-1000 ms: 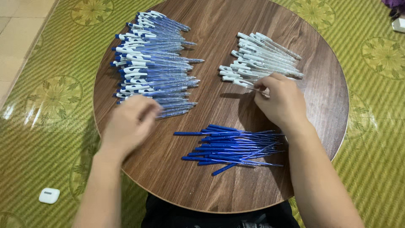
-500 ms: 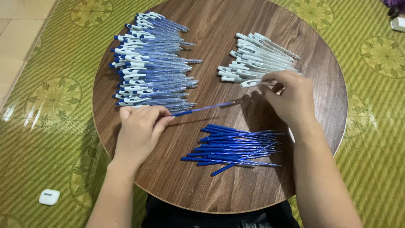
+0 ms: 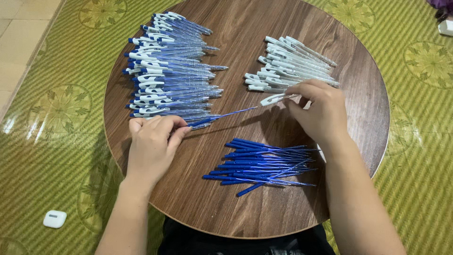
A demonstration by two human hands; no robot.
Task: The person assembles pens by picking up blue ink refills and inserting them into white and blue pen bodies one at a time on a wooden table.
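Your left hand [image 3: 153, 141] pinches a blue refill [image 3: 226, 114] level over the round table [image 3: 236, 208], while your right hand [image 3: 318, 111] grips a white barrel [image 3: 276, 98], its mouth aligned with the refill's tip.

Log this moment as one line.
left hand: holds blue refill | right hand: holds white pen barrel | refill tip at barrel mouth

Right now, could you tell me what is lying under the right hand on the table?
Under the right hand lies the near edge of the heap of white pen barrels on the round table. How many barrels the palm covers cannot be seen.
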